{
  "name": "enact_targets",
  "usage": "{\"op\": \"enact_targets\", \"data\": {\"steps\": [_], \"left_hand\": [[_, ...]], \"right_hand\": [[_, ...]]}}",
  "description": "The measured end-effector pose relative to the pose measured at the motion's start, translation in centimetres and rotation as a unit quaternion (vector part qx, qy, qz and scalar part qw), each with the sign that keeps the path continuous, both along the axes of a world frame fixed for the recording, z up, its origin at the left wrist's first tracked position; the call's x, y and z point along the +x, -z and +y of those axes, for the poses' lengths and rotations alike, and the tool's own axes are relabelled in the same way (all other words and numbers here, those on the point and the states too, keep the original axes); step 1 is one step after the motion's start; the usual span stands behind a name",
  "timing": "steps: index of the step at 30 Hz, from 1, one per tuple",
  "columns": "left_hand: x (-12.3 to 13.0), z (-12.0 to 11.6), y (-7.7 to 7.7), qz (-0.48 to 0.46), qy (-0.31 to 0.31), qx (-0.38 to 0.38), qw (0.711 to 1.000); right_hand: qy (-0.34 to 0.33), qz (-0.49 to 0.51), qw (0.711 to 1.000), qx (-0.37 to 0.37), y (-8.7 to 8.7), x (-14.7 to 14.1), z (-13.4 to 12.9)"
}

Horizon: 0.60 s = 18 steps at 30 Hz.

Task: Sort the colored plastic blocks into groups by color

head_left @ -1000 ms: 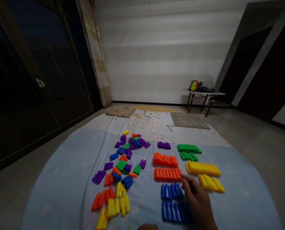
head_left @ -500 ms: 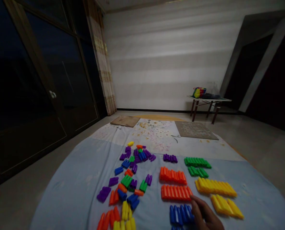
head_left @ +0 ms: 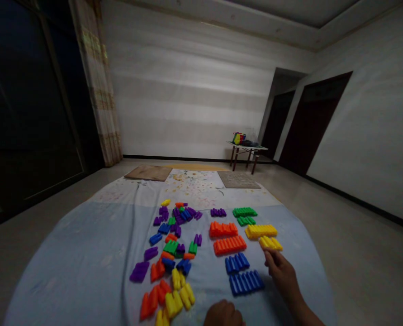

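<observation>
My right hand [head_left: 282, 270] has its thumb and fingers pinched at the near-left edge of a short row of yellow ribbed plastic pieces [head_left: 271, 243]. At the bottom edge my left hand [head_left: 223, 313] is curled closed on the cloth, and anything inside it is hidden. Between the hands lie a longer blue row [head_left: 246, 283] and a shorter blue row [head_left: 237, 263]. Beyond them are two orange rows [head_left: 230, 245], a longer yellow row [head_left: 262, 231], two green rows [head_left: 244, 212] and a purple row [head_left: 218, 212].
Mixed loose pieces lie scattered on the left, including yellow ones [head_left: 174, 304], orange ones [head_left: 149, 302] and purple ones [head_left: 139, 271]. A creased light-blue cloth [head_left: 86, 253] covers the table. Two flat mats, one brown [head_left: 149, 172] and one grey [head_left: 238, 179], lie at its far end.
My view has turned right and tilted up. My right hand has moved from beside the orange and blue rows to the short yellow row. My left hand has come into view.
</observation>
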<state>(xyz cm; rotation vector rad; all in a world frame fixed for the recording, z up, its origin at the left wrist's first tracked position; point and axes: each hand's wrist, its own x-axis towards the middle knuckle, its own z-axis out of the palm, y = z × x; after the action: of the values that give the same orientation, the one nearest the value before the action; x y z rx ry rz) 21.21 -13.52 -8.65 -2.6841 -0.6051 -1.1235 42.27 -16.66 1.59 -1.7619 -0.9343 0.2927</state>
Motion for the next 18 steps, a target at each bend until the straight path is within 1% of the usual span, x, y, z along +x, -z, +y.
{"op": "enact_targets", "data": {"steps": [5, 8, 14, 18], "left_hand": [[-0.2, -0.4, -0.4, -0.021, -0.004, -0.013, 1.000], [-0.4, -0.5, -0.7, -0.031, 0.000, -0.013, 0.999], [-0.6, -0.2, -1.1, -0.025, -0.012, -0.001, 1.000], [-0.4, -0.2, -1.5, -0.079, -0.022, 0.040, 0.996]], "right_hand": [[0.025, -0.049, 0.998, -0.028, 1.8, -0.1, -0.9], [0.035, -0.061, 0.997, -0.042, 2.4, -0.6, -1.1], [0.019, -0.060, 0.998, -0.026, 2.2, -0.9, -0.9], [-0.011, -0.053, 0.998, -0.019, 2.1, -0.9, -0.9]]}}
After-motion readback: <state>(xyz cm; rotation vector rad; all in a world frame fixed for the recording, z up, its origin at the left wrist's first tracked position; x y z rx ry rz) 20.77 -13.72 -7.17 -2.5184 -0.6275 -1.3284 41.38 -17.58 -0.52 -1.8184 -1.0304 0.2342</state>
